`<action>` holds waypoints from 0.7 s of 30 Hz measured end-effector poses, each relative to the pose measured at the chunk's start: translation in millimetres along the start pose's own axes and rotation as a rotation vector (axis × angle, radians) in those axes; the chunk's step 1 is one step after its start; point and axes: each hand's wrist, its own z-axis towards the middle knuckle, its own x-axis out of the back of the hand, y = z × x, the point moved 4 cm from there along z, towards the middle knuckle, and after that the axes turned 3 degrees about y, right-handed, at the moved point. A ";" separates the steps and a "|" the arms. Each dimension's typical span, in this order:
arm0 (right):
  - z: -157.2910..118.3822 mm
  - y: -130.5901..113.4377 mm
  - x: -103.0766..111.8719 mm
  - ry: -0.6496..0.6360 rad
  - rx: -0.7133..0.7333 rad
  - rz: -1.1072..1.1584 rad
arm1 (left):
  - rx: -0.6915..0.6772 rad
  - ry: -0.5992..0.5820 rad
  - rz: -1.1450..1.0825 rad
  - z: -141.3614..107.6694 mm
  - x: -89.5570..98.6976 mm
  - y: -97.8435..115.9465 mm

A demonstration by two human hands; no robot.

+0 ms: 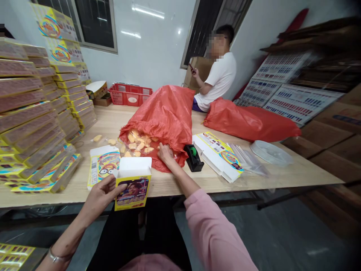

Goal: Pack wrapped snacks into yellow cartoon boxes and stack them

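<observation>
My left hand [105, 189] grips a small yellow printed carton [132, 192] by its left side, at the table's front edge. The carton stands upright with its white top flap raised. At the mouth of a red woven sack [166, 113], my right hand [165, 153] reaches among yellow pieces in clear wrappers [138, 142]. Its fingertips are partly hidden there, and whether they hold a piece does not show. Another printed carton [105, 165] lies behind the one I hold. A black tape dispenser [193, 158] with green tape sits just right of my right hand.
Tall stacks of packed boxes [31, 113] line the table's left side. Flat printed cartons [217, 154], clear plastic sheets [248, 160] and a round clear lid [271, 152] lie right. Behind are a red basket [131, 94], a second red sack [251, 118] and a seated person [222, 71] holding a phone.
</observation>
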 end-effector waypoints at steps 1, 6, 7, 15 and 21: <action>-8.0 -1.5 -0.2 0.008 0.002 -0.014 | 0.000 0.006 -0.009 -1.9 2.9 0.6; -53.2 23.5 17.5 0.046 -0.060 0.430 | 0.039 0.062 -0.009 -8.9 26.0 4.3; -59.5 32.2 24.3 0.080 -0.107 0.627 | 0.052 0.073 -0.002 -8.8 29.5 3.7; -69.3 15.6 72.5 0.083 -0.160 1.479 | -0.016 0.039 -0.102 23.5 1.1 -9.6; -57.6 -36.0 118.1 0.023 0.153 1.411 | -0.072 -0.172 -0.120 61.8 -49.7 -0.8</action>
